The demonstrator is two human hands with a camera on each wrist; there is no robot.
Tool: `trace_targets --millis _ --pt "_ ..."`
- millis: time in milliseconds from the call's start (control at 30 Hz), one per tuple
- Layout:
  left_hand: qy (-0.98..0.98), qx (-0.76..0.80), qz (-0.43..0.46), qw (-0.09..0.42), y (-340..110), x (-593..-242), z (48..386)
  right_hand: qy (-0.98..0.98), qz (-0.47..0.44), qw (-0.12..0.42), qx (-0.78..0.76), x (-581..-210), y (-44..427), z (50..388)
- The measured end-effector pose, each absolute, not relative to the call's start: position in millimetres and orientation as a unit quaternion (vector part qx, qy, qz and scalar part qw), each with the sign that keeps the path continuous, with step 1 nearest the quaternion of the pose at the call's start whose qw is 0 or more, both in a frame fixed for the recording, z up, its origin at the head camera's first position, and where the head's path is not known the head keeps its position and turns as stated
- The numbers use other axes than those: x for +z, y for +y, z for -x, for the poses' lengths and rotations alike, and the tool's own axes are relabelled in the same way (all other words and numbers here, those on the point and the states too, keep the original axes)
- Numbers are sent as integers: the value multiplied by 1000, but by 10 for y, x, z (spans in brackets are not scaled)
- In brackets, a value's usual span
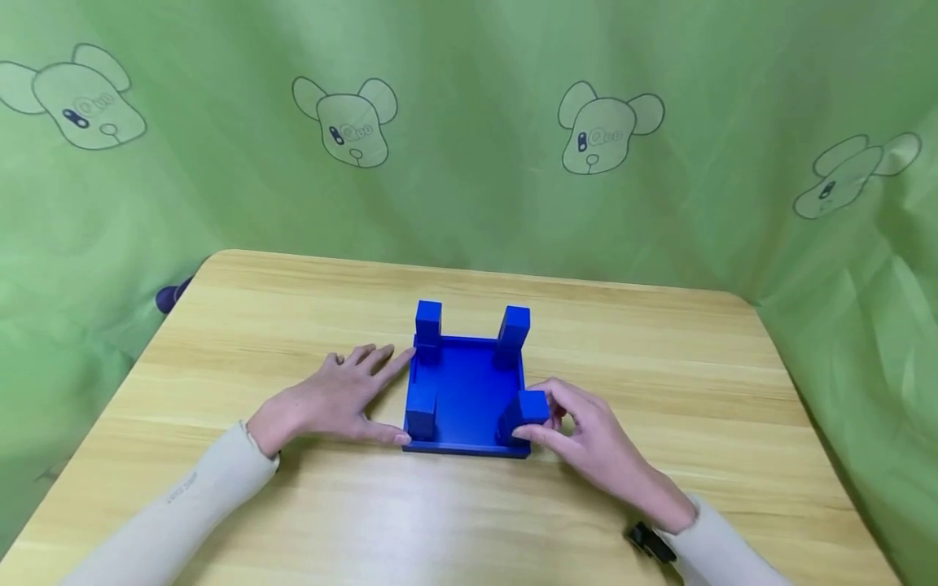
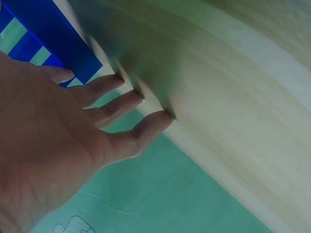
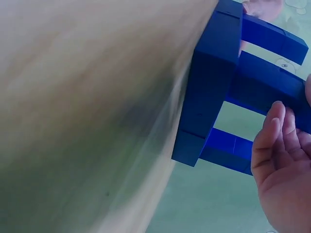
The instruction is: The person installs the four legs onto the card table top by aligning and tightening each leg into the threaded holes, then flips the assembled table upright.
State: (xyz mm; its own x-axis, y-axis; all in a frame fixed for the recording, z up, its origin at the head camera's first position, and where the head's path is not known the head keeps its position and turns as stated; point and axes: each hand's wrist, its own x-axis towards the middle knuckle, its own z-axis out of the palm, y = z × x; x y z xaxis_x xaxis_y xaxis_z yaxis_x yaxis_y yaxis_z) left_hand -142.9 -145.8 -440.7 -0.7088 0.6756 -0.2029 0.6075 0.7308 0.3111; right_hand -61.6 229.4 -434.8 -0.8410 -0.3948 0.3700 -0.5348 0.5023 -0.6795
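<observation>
A blue square base [image 1: 472, 395] with a low rim lies on the table, a blue post standing up at each corner. At the near right corner my right hand [image 1: 586, 431] pinches the post [image 1: 533, 404] between thumb and fingers. In the right wrist view the fingers of that hand [image 3: 284, 167] lie against the side of a post [image 3: 262, 80]. My left hand [image 1: 333, 401] rests palm down with fingers spread, its thumb and forefinger touching the base's left side. The left wrist view shows the base [image 2: 63, 39] at upper left, beyond the spread fingers.
The wooden table [image 1: 645, 350] reaches back to a green curtain [image 1: 476, 203] printed with animal heads. A dark round object [image 1: 167, 299] pokes out past the table's far left edge. A black strap-like piece [image 1: 649, 542] sits at the right wrist.
</observation>
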Motion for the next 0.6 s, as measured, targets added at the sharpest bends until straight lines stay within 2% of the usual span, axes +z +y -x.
trace_targets --millis 600 --pt "917 113 -353 149 -1452 -4408 1426 -849 -285 96 434 -4370 2318 585"
